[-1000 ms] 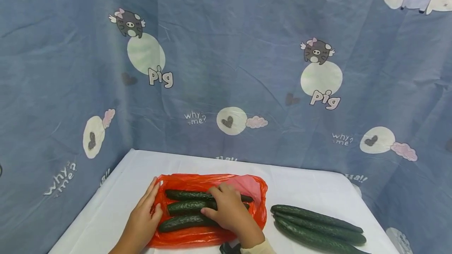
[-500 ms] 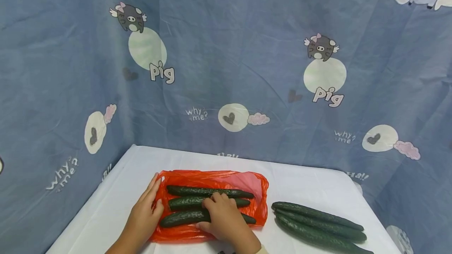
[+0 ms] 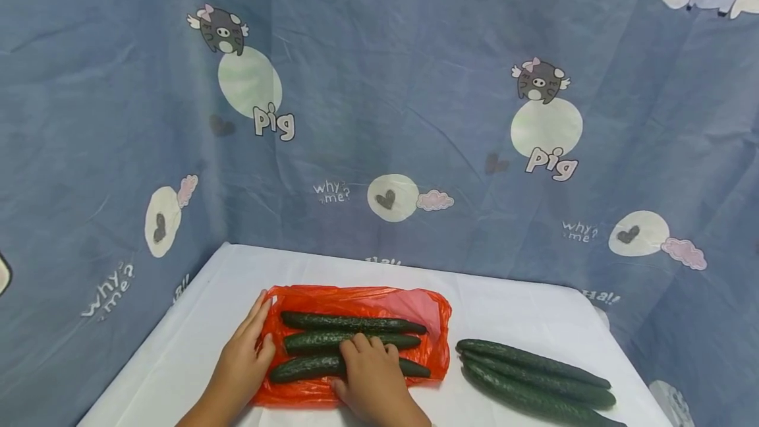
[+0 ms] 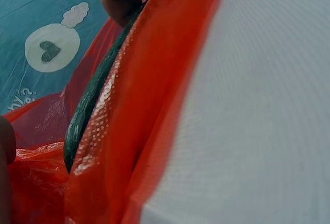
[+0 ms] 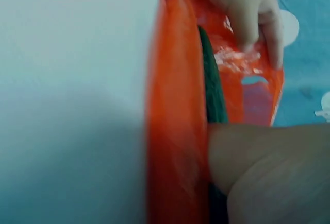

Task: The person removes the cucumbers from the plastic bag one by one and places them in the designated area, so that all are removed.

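Three dark green cucumbers lie side by side in a red plastic bag point(image 3: 356, 295) with raised edges: a far cucumber point(image 3: 356, 323), a middle cucumber point(image 3: 314, 341) and a near cucumber point(image 3: 302, 368). My right hand point(image 3: 376, 377) grips the near cucumber around its middle, fingers bent over it and thumb on the front side. Part of that cucumber is hidden under the hand. At the bag's left edge rests my left hand point(image 3: 242, 362), its fingers extended along the red plastic. The right wrist view also shows the left hand's fingers point(image 5: 247, 23) against the bag.
Several loose cucumbers point(image 3: 534, 377) lie together on the white tabletop point(image 3: 504, 312), right of the bag. A blue printed cloth point(image 3: 415, 84) hangs behind the table and along its sides.
My right hand has moved from above the far and middle cucumbers towards the front, onto the near cucumber. The left hand has stayed at the bag's left edge. The head view has tilted slightly.
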`<action>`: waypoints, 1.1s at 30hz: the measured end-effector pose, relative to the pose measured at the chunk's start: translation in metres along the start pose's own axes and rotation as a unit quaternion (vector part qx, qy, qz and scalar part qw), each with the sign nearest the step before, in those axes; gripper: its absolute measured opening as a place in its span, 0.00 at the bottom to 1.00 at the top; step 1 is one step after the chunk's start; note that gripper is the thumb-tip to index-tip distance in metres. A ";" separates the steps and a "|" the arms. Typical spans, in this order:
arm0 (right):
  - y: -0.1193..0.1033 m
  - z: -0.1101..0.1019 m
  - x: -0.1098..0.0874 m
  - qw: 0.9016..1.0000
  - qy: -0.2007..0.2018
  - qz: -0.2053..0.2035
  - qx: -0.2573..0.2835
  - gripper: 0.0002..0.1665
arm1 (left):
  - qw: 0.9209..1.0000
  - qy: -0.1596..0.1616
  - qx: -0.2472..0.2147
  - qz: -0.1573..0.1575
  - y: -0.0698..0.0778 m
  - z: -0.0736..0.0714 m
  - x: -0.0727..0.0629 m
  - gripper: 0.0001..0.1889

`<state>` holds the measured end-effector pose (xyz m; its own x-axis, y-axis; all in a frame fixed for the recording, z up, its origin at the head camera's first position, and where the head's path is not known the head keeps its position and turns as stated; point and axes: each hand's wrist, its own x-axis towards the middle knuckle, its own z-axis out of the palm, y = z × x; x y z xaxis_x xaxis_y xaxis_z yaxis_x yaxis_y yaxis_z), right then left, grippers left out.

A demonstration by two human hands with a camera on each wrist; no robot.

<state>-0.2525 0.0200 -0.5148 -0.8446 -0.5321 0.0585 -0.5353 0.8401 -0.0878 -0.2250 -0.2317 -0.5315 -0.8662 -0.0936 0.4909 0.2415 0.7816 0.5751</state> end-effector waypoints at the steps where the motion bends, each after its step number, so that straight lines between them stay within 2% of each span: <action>1: -0.002 0.000 0.000 1.000 0.002 0.005 -0.001 0.32 | 1.000 0.003 0.002 0.001 0.000 0.000 0.001 0.41; 7: -0.006 -0.002 -0.001 1.000 0.013 0.026 0.004 0.27 | 1.000 -0.001 0.007 -0.012 0.001 0.002 0.001 0.40; 11: -0.005 0.002 -0.001 0.999 0.008 0.033 0.003 0.28 | 1.000 -0.009 -0.002 -0.022 0.002 0.002 0.001 0.40; 18: -0.001 0.009 0.001 0.999 -0.020 0.028 0.001 0.31 | 1.000 -0.009 -0.008 -0.017 0.004 0.002 0.001 0.41; 25: -0.001 0.012 0.003 0.999 -0.017 0.031 0.005 0.35 | 1.000 -0.008 -0.002 -0.013 0.003 0.001 0.001 0.41; 33: -0.002 0.012 0.004 0.999 -0.020 0.033 0.014 0.35 | 1.000 -0.014 -0.004 -0.012 0.001 0.000 0.002 0.40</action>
<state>-0.2549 0.0154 -0.5263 -0.8768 -0.4808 0.0111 -0.4786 0.8701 -0.1172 -0.2267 -0.2313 -0.5303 -0.8835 -0.0945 0.4587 0.2239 0.7750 0.5910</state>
